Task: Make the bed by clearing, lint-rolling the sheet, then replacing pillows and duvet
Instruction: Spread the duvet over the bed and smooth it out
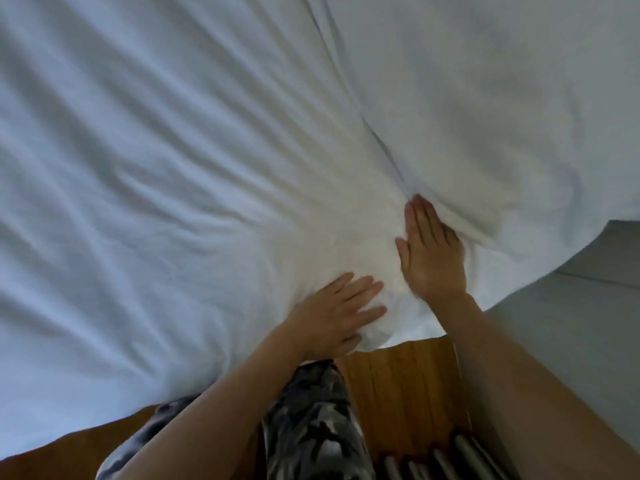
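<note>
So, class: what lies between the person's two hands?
Only creased white bedding, seen in the head view; left hand and right hand both press flat on it.

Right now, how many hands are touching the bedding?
2. The left hand lies flat near the white duvet's edge; the right hand presses flat just beyond it, beside a fold.

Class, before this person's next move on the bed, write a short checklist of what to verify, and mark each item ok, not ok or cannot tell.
1. Left hand flat on the duvet: ok.
2. Right hand flat, fingertips at the fold: ok.
3. Duvet smooth: not ok, creases fan out from the hands.
4. Duvet edge off the floor: ok here.
5. Pillows replaced: cannot tell, none in view.
6. Sheet lint-rolled: cannot tell, covered.
</note>
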The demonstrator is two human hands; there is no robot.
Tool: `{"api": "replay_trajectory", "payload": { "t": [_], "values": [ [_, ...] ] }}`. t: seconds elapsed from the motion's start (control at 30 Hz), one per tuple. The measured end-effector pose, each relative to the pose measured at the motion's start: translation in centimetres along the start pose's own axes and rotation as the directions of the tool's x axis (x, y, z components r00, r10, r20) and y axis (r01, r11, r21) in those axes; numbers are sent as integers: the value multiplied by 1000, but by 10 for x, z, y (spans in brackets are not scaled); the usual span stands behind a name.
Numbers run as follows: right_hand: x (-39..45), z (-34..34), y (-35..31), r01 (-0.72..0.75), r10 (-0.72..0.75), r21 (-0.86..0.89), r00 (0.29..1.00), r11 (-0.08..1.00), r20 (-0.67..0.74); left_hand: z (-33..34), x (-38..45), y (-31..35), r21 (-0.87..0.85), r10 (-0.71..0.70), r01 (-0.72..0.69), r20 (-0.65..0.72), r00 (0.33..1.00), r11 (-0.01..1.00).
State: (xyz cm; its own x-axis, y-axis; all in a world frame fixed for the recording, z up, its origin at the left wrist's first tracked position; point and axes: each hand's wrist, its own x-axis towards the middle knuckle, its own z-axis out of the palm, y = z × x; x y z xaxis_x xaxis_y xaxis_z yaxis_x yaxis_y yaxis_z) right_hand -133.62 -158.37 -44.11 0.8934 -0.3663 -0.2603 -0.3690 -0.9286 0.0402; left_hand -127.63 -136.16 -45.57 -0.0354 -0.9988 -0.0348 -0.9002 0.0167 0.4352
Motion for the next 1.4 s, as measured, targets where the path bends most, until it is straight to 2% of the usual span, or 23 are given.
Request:
{"api": "replay_trajectory", "payload": {
  "t": [0.1,0.17,0.27,0.33,0.4,0.53,0.67,0.73,0.8,0.87,0.97,1.13,1.4],
  "values": [
    [1,-6,-5,-6,6,-3,1000,1000,1,-15,-18,-14,-113,-113,92,-193,975,989],
    [3,-11,-12,-71,70,48,997,996,17,-33,-47,-40,-172,-279,232,-343,897,957],
    [10,-17,-45,-303,297,125,953,945,60,-56,-131,-103,-133,-528,524,-413,742,841],
    [16,-23,-92,-427,422,176,904,887,69,-66,-211,-150,-53,-676,731,-429,599,680],
    [23,-23,-164,-477,481,219,876,851,42,-72,-301,-192,-31,-771,842,-420,479,539],
    [48,-10,-363,-320,331,255,944,912,-3,-75,-490,-240,5,-857,931,-390,338,365],
    [51,-5,-599,-36,53,239,996,970,-66,-73,-683,-246,-70,-959,991,-270,91,114],
    [44,-3,-709,92,-78,248,995,964,-67,-74,-763,-243,-114,-977,993,-212,-35,-10],
    [32,-5,-810,220,-211,256,975,941,-63,-77,-840,-238,-163,-967,971,-156,-202,-176],
    [17,-7,-868,328,-329,255,943,910,-38,-75,-884,-229,-153,-957,954,-93,-275,-259],
    [-8,-8,-928,409,-427,253,904,877,20,-74,-923,-225,-137,-940,933,-28,-339,-332],
    [-7,-2,-934,438,-447,114,892,892,66,-64,-923,-234,-213,-930,909,-10,-368,-358],
    [-5,1,-939,451,-452,44,892,891,4,-51,-927,-241,-255,-945,925,-93,-313,-281]
  ]
}}
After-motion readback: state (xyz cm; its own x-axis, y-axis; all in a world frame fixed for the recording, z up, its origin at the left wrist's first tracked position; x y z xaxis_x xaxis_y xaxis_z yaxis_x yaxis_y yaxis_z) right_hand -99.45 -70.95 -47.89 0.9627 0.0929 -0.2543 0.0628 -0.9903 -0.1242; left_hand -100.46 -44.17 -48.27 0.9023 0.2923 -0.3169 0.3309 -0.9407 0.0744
